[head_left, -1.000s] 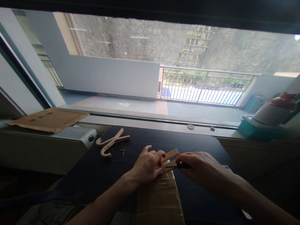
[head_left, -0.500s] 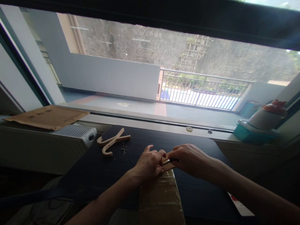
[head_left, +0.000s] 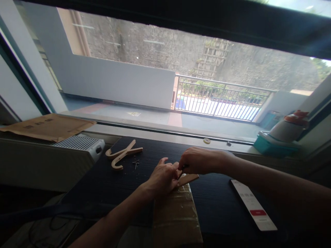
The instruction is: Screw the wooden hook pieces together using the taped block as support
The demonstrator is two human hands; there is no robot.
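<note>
My left hand (head_left: 161, 177) is closed on a light wooden piece (head_left: 188, 178) that rests on the far end of a taped cardboard box (head_left: 176, 217). My right hand (head_left: 198, 161) is curled just above the same piece, gripping a thin dark tool; only a small part of the tool shows under the fingers. The two hands touch over the wood. Two more hook-shaped wooden pieces (head_left: 121, 154) lie crossed on the dark table (head_left: 108, 186), up and to the left, with a few small screws (head_left: 136, 163) beside them.
A phone (head_left: 253, 204) with a lit screen lies on the table at right. A white heater (head_left: 82, 146) with flat cardboard (head_left: 48, 126) on top stands at left. On the window sill sit a teal and white object (head_left: 279, 139) and a small tape roll (head_left: 206, 140).
My right hand moved left and up, from beside the wooden piece to over it, meeting my left hand. The phone on the right came into view. My left hand stayed put.
</note>
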